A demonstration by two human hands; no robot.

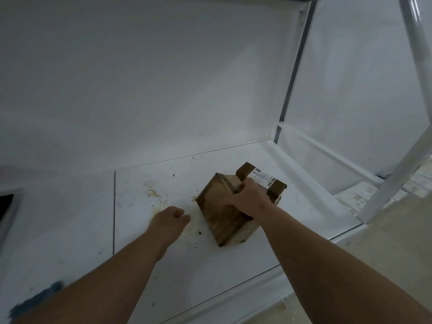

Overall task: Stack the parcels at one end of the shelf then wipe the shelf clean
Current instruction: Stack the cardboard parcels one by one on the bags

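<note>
White shelf (210, 272) seen from above, its surface in panels with a dark seam running front to back left of centre. Two brown cardboard parcels sit toward the right end. The nearer parcel (222, 218) lies tilted, one corner toward the front edge, its top face stained and glossy. The right hand (247, 198) grips it from above, fingers curled over its far edge. Just behind, touching or nearly so, the second parcel (261, 177) carries a white shipping label (261, 177) with a barcode; whether the near one leans on it cannot be told. The left hand (170, 218) hovers just left of the near parcel, fingers loosely curled, holding nothing, not touching the cardboard. Yellowish smears (153, 192) and dark specks mark the surface left of the parcels and under the left hand. Open room: a bare stretch of shelf between the parcels and the right end, bounded by a low white rail (327, 150) and the white upright posts (397, 174) of the frame. Back edge meets a plain white wall (140, 78). Front lip runs diagonally below the right forearm, close to the near parcel's front corner. A blue blurred patch (35, 300) lies at the bottom left, too indistinct to identify.
</note>
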